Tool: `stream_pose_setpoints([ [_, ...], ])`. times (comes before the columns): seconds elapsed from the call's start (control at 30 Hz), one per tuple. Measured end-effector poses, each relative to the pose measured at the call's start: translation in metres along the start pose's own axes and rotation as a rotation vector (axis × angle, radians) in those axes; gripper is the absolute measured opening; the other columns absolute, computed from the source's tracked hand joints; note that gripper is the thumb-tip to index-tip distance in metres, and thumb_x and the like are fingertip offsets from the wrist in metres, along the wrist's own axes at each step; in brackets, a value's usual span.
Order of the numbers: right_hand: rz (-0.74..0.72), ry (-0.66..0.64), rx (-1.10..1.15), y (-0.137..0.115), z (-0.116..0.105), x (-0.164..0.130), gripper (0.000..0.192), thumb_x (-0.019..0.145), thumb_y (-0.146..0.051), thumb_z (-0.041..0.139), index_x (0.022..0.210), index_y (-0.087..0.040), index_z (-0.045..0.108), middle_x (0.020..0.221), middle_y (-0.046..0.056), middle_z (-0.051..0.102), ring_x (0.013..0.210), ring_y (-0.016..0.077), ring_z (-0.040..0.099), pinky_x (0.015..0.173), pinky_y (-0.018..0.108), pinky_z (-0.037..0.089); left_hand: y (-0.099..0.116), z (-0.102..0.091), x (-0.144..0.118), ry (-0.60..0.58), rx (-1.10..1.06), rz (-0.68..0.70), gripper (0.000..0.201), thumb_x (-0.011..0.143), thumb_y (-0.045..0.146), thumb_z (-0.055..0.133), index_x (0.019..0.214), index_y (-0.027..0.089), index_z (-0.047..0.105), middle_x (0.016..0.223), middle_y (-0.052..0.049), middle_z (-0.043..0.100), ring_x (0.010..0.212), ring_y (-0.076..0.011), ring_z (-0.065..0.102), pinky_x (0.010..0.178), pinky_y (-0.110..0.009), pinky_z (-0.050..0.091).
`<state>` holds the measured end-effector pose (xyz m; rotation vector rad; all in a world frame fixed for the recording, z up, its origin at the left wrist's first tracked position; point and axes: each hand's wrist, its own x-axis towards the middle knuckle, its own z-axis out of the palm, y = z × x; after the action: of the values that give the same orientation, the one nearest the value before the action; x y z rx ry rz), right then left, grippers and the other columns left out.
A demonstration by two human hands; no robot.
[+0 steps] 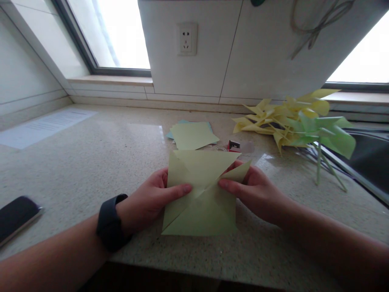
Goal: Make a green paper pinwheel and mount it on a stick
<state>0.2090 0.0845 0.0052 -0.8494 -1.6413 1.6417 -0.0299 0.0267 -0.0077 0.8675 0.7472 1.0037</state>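
A square sheet of pale green paper point(200, 215) is held up over the front of the counter, slit along its diagonals. My left hand point(161, 190) grips its left edge, thumb on top and the other fingers behind. My right hand point(243, 182) pinches the right side, with the thumb near the upper right slit. There one corner flap stands lifted beside the fingers. Behind the sheet lies a stack of coloured paper point(193, 134), pale green on top with blue showing beneath. A small red and dark object point(234, 146) sits to the right of the stack.
Yellow paper pinwheels point(264, 121) and a light green pinwheel point(328, 129) lie at the right, beside a dark sink point(370, 154). A printed sheet point(45, 125) rests at the back left. A dark phone-like object point(18, 217) lies at the left front of the speckled counter point(91, 174).
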Motion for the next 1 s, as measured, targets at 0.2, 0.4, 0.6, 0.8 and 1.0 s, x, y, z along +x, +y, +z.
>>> stream_pose_setpoints([
  [0.2, 0.037, -0.002, 0.048, -0.001, -0.001, -0.001, 0.023, 0.084, -0.032, 0.073, 0.107, -0.029, 0.070, 0.106, 0.003, 0.076, 0.096, 0.0242, 0.073, 0.084, 0.039, 0.061, 0.000, 0.001, -0.001, 0.028, 0.020, -0.006, 0.043, 0.087, 0.020, 0.075, 0.128, 0.017, 0.062, 0.114, -0.013, 0.076, 0.093, -0.0250, 0.076, 0.081, -0.034, 0.059],
  [0.4, -0.034, 0.005, 0.008, -0.003, -0.007, 0.004, 0.028, 0.086, -0.030, 0.072, 0.113, -0.027, 0.065, 0.107, 0.003, 0.075, 0.094, 0.0213, 0.073, 0.079, 0.035, 0.062, 0.003, 0.005, -0.001, 0.073, 0.057, 0.001, 0.043, 0.087, 0.022, 0.075, 0.127, 0.019, 0.060, 0.113, -0.012, 0.076, 0.093, -0.0252, 0.075, 0.081, -0.035, 0.059],
  [0.6, -0.028, -0.004, -0.027, -0.006, -0.003, 0.007, 0.036, 0.081, -0.026, 0.073, 0.113, -0.026, 0.057, 0.107, 0.005, 0.074, 0.089, 0.0218, 0.074, 0.080, 0.038, 0.063, 0.007, 0.006, 0.003, 0.181, 0.218, 0.078, 0.051, 0.085, 0.027, 0.077, 0.129, 0.022, 0.053, 0.125, -0.012, 0.069, 0.106, -0.0281, 0.070, 0.086, -0.040, 0.057],
  [0.8, 0.035, 0.060, -0.017, -0.002, 0.000, 0.008, 0.045, 0.077, -0.027, 0.077, 0.109, -0.027, 0.045, 0.090, 0.001, 0.075, 0.074, 0.0208, 0.075, 0.061, 0.033, 0.062, 0.009, -0.001, 0.002, 0.614, 0.861, 0.399, 0.059, 0.085, 0.035, 0.074, 0.133, 0.021, 0.043, 0.133, -0.014, 0.054, 0.111, -0.0281, 0.059, 0.086, -0.043, 0.052],
  [1.0, 0.026, 0.173, -0.024, -0.001, -0.003, 0.010, 0.049, 0.075, -0.029, 0.079, 0.108, -0.026, 0.042, 0.086, 0.000, 0.073, 0.074, 0.0209, 0.074, 0.060, 0.032, 0.060, 0.010, 0.010, -0.018, 0.010, 1.631, 0.861, 0.032, 0.088, 0.027, 0.070, 0.118, 0.025, 0.061, 0.117, -0.008, 0.065, 0.107, -0.0257, 0.057, 0.093, -0.040, 0.044],
])
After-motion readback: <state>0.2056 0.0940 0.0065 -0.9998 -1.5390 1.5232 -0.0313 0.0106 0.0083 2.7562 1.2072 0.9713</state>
